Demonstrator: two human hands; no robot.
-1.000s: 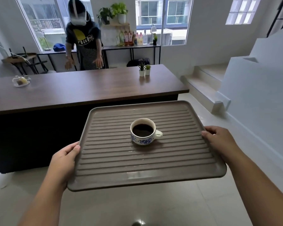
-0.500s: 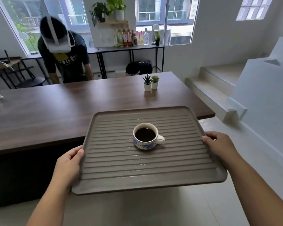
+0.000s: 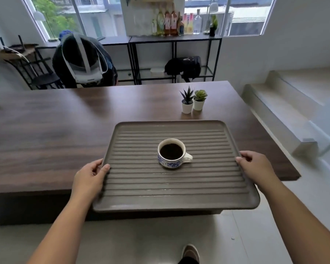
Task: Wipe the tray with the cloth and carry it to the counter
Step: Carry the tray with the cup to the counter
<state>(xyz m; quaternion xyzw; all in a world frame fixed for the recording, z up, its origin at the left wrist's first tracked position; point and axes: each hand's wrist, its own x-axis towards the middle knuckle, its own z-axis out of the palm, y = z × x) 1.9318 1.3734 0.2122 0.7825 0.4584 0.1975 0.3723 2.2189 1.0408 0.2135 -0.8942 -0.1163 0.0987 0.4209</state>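
Partly hidden: fingers of left hand (image 3: 89, 178) and right hand (image 3: 255, 166), curled round opposite edges of ribbed grey tray (image 3: 171, 199). Held level, far half over dark wood counter (image 3: 46, 134); coffee cup (image 3: 172, 153) centred. Two potted succulents (image 3: 193, 101) beyond. Bottle labels (image 3: 171, 21) unreadable.

Cup (image 3: 171, 153) on tray (image 3: 133, 180) over counter (image 3: 46, 134)

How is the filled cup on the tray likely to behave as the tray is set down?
The cup looks nearly full of dark liquid, so a jolt would probably spill it. It stands loose on the ribbed tray, so it may slide. It looks ceramic, so probably fragile.
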